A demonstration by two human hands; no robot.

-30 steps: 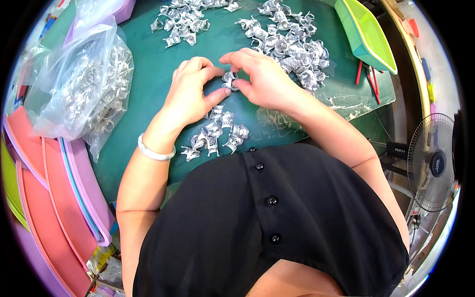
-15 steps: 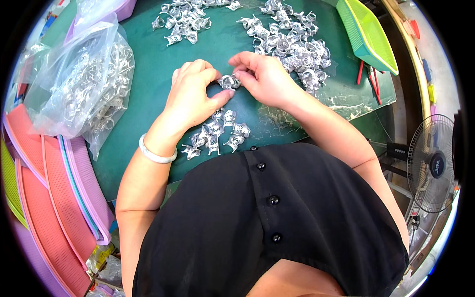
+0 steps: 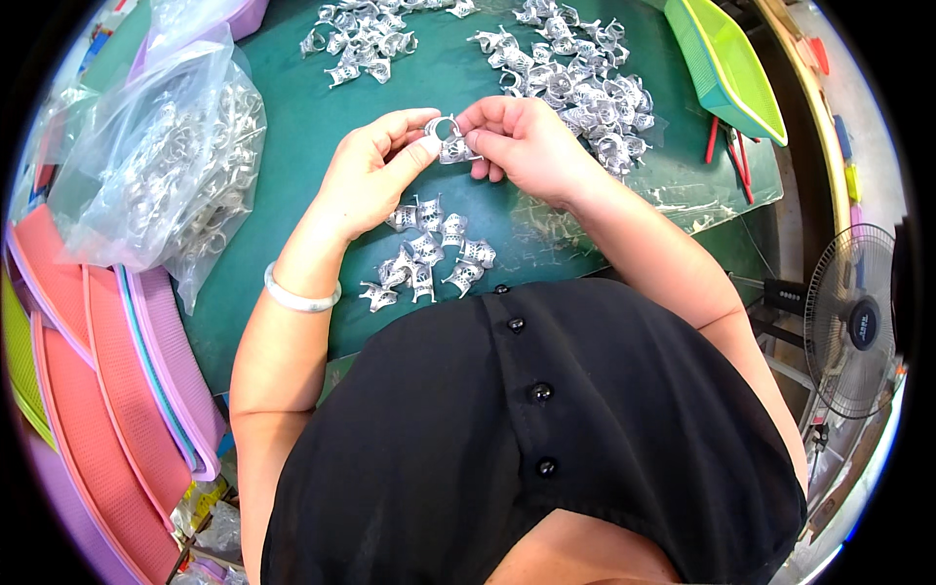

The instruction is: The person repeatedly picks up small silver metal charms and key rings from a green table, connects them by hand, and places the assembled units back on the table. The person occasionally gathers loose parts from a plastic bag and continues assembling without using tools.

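Observation:
My left hand pinches a silver ring-shaped metal piece between thumb and fingers. Against it, my right hand grips a silver openwork metal piece by its right side. The two parts touch; whether they are joined or one piece, I cannot tell. Just below my hands lies a small group of similar openwork pieces. A larger heap of them spreads beyond my right hand, and another heap sits at the far edge.
A clear plastic bag full of silver pieces stands at left, above stacked pink and purple baskets. On the right are a green basket, red-handled pliers and a fan. Everything lies around a green tabletop.
Both hands have lifted slightly away from me, and the held piece has turned so its round opening shows. More of the small group near me is uncovered.

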